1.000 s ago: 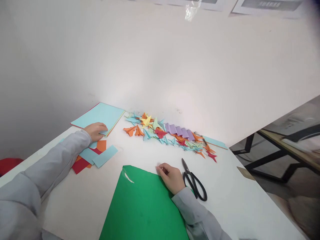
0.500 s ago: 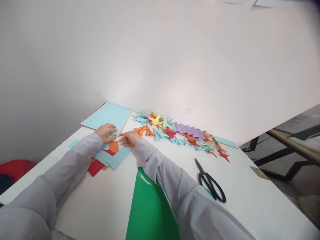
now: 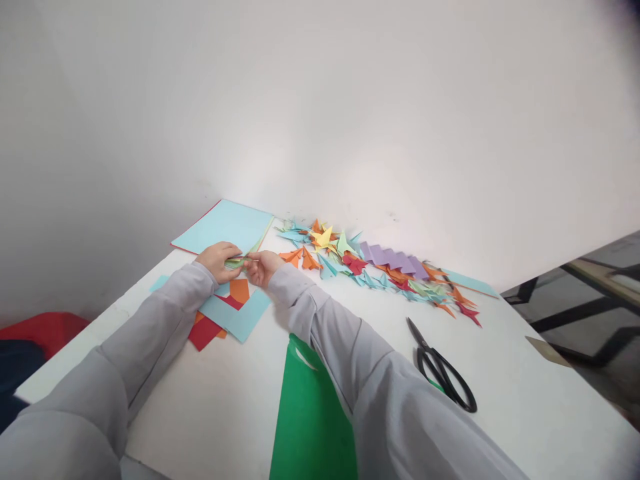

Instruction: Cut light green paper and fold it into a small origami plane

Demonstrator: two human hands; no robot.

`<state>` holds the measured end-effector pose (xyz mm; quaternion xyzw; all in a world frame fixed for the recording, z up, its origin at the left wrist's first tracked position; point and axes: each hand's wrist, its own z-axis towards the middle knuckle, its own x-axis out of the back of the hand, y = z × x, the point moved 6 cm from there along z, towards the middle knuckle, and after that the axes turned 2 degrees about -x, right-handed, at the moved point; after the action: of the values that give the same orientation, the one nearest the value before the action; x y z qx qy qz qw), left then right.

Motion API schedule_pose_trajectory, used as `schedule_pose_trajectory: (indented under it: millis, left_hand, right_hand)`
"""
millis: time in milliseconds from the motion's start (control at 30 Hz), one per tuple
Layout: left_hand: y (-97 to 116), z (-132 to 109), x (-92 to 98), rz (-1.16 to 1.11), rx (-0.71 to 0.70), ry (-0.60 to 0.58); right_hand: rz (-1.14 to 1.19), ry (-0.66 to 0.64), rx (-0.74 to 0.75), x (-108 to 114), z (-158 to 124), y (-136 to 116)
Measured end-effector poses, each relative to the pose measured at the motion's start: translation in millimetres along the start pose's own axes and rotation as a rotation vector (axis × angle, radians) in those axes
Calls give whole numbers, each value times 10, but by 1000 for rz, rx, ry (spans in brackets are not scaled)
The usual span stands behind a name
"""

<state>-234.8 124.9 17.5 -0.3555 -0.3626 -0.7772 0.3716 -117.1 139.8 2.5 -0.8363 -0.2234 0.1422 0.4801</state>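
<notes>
A stack of coloured paper [image 3: 227,223], light blue on top, lies against the wall at the left. My left hand [image 3: 219,261] grips the near edge of this stack, where layered green and yellowish edges show lifted. With finger and thumb, my right hand [image 3: 263,267] pinches the lifted near-right corner of the same stack. How many sheets it holds is hidden. Just below my hands are loose paper pieces: a light blue sheet [image 3: 243,319], an orange piece [image 3: 239,291] and a red piece [image 3: 203,333].
Folded paper shapes lie along the wall, with a yellow one [image 3: 324,239] and a purple pleated row [image 3: 394,259] among them. Black-handled scissors [image 3: 443,368] rest at the right. A green sheet [image 3: 313,420] sits under my right forearm on the white table [image 3: 215,413].
The stack's near-right corner has been bent up, showing green layers between my hands. My right hand has closed on that corner. The whole view has shifted slightly.
</notes>
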Motion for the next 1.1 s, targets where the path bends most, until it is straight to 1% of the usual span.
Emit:
schedule_pose_trajectory:
  millis: [100, 300, 433, 567, 667, 733, 867, 1000, 1100]
  left_hand:
    - [-77, 16, 42, -3, 99, 41]
    - [-419, -7, 138, -34, 409, 171]
    - [-551, -30, 177, -123, 520, 272]
    - [-595, -49, 180, -199, 561, 347]
    - [-608, -58, 182, -232, 564, 373]
    - [-615, -65, 188, -249, 561, 386]
    - [-631, -85, 198, -267, 563, 410]
    - [-645, -98, 190, -261, 580, 430]
    - [-626, -95, 188, -255, 584, 428]
  right_hand:
    - [-129, 59, 108, 52, 41, -70]
    - [-543, 267, 373, 167, 219, -136]
    - [-764, 314, 413, 179, 356, -153]
    - [-904, 316, 389, 205, 402, -189]
    - [-968, 300, 377, 213, 404, -207]
    - [-988, 316, 375, 223, 400, -213]
    - [-996, 347, 358, 261, 406, -212]
    - [-978, 297, 343, 295, 444, -221]
    - [-910, 288, 360, 315, 464, -238]
